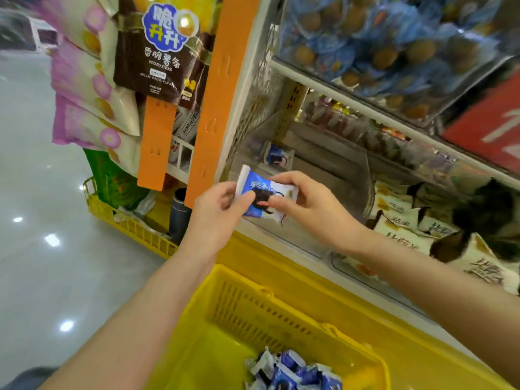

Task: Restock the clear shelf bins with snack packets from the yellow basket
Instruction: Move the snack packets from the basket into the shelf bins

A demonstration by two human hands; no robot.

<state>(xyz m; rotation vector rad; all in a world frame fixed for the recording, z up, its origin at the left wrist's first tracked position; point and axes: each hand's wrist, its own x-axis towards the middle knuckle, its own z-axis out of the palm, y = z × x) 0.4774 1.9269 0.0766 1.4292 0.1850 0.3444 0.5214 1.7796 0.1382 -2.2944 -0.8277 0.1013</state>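
A blue-and-white snack packet (261, 190) is held in front of the clear shelf bin (284, 235). My left hand (219, 204) pinches its left end and my right hand (306, 198) pinches its right side. One matching packet (277, 156) lies deep inside the bin. Below, the yellow basket (253, 311) holds several more blue packets (292, 370) in its near corner.
To the right, a neighbouring clear bin holds cream-and-black packets (422, 226). The shelf above carries blue packets (380, 46). Hanging snack bags (157, 52) and orange strips (216, 94) stand left of the shelf, over a second yellow basket (126, 223) on the glossy floor.
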